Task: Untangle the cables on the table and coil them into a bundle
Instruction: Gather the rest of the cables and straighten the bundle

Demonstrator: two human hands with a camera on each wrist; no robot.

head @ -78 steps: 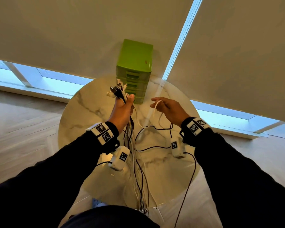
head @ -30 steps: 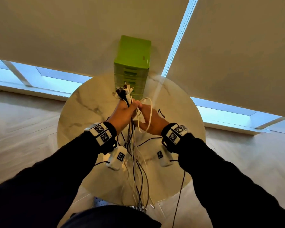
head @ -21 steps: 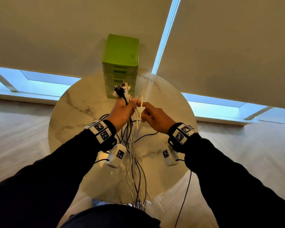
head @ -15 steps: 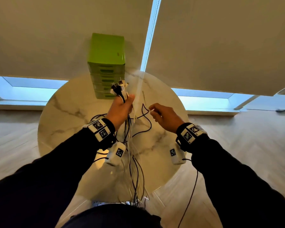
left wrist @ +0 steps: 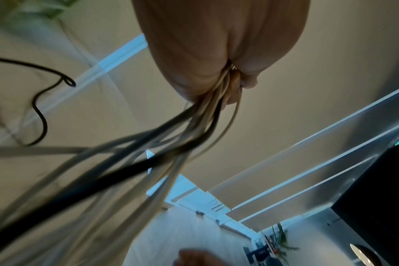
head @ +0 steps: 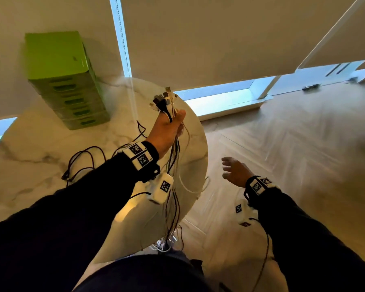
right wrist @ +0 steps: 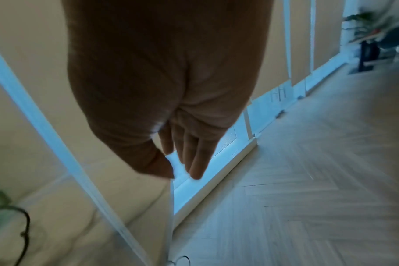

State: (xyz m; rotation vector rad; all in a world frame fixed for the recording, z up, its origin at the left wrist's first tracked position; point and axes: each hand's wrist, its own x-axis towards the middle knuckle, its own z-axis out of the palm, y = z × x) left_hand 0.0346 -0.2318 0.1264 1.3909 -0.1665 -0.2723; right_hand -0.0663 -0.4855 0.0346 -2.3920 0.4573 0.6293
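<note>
My left hand [head: 174, 125] is raised above the right part of the round marble table [head: 40, 133] and grips a bundle of black and white cables [head: 173, 207]. Their connectors [head: 164, 101] stick up out of the fist and the strands hang past the table's near edge. The left wrist view shows the cables [left wrist: 194, 135] leaving the left hand [left wrist: 235, 84]. A loose black cable [head: 82, 157] lies on the table, left of my forearm. My right hand [head: 227, 167] hovers over the floor to the right of the table, fingers [right wrist: 194, 153] relaxed, nothing in it.
A green drawer box [head: 67, 85] stands at the table's back left, against the drawn blinds. A white cable loop [head: 190, 187] hangs off the table's right edge. Wooden floor [head: 303, 144] spreads to the right. Thin leads trail from the wrist cameras.
My right hand has left the cables by my left hand and swung right, off the table and over the floor. The left hand keeps its bundle. The head view has turned right.
</note>
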